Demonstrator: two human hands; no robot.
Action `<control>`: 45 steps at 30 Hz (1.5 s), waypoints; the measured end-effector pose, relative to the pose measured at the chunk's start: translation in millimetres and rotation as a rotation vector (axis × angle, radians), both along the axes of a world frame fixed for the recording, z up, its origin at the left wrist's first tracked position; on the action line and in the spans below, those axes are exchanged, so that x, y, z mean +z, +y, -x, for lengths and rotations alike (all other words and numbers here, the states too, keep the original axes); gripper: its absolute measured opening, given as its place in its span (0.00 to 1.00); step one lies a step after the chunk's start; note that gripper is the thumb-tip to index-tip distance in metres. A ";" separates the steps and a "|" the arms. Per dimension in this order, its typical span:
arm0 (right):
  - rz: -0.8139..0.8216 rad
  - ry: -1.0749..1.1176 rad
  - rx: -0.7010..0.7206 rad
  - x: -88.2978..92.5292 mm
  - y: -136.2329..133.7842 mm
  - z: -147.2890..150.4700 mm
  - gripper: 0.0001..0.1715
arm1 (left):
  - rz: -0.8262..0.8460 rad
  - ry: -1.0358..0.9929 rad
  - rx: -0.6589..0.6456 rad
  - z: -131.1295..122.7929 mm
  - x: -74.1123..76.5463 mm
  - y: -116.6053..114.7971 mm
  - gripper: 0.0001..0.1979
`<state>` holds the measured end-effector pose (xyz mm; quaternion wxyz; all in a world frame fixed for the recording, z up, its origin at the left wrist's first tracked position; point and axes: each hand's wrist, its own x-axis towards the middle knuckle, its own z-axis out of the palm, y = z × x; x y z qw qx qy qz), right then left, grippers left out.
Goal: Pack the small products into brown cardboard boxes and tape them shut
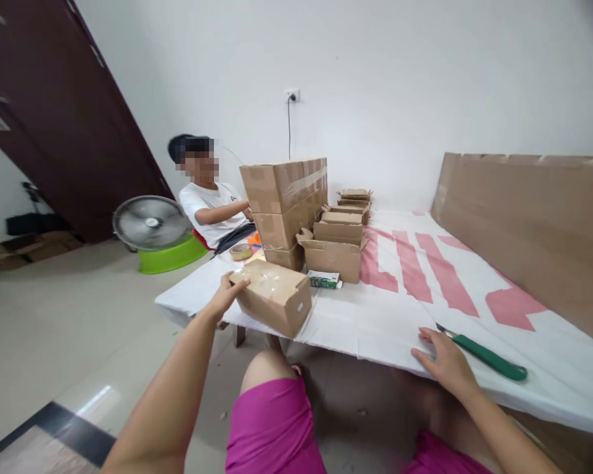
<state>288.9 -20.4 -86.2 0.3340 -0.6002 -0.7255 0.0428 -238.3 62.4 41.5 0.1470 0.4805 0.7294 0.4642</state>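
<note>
My left hand [227, 293] grips the left end of a closed cardboard box [271, 293], with fingers laid over its top edge. The box has clear tape on top and a small white label on its end, and it sits at the near edge of the table. My right hand [442, 359] rests on the white cloth by the table edge, fingers apart and holding nothing. Just beyond it lies a green-handled utility knife [491, 357], its blade end close to my fingertips. A small green-and-white packet [325, 280] lies behind the box.
Stacked taped boxes [286, 210] rise behind the held box. Open cartons [336, 253] stand in a row beside them. A tape roll [240, 251] lies on the left. A large cardboard sheet [528, 224] borders the right. Across sits a person [210, 210], near a fan [151, 222].
</note>
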 end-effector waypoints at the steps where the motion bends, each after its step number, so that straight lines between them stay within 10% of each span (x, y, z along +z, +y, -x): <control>1: 0.003 0.003 0.004 1.1 -0.2 0.4 0.24 | 0.046 -0.008 -0.059 -14.2 -3.3 -7.1 0.34; 12: -0.010 0.382 0.039 20.3 -10.0 -5.6 0.27 | 0.120 0.272 -0.493 -226.1 -16.1 -77.0 0.28; 19: 0.009 -0.106 -0.300 32.0 -13.7 -82.5 0.28 | -0.433 0.052 -0.543 -241.8 -28.6 -43.6 0.13; 29: 0.117 -0.373 -0.294 8.8 -13.3 -106.3 0.23 | -0.437 -0.293 -0.580 -256.0 -50.7 -28.0 0.09; 32: 0.075 -0.280 -0.318 43.2 -4.2 -107.9 0.23 | -0.373 -0.327 -0.653 -252.6 -45.0 -29.0 0.12; 37: -0.046 -0.101 -0.346 149.9 -0.2 -71.6 0.26 | -0.257 -0.499 -0.697 -254.3 -40.0 -28.4 0.11; 41: 0.062 -0.271 -0.072 227.1 9.6 -10.6 0.27 | -0.306 -0.587 -0.688 -261.5 -44.1 -29.7 0.10; 45: 0.202 -0.566 0.260 264.1 31.7 46.0 0.25 | -0.381 -0.585 -0.654 -266.9 -45.7 -32.4 0.08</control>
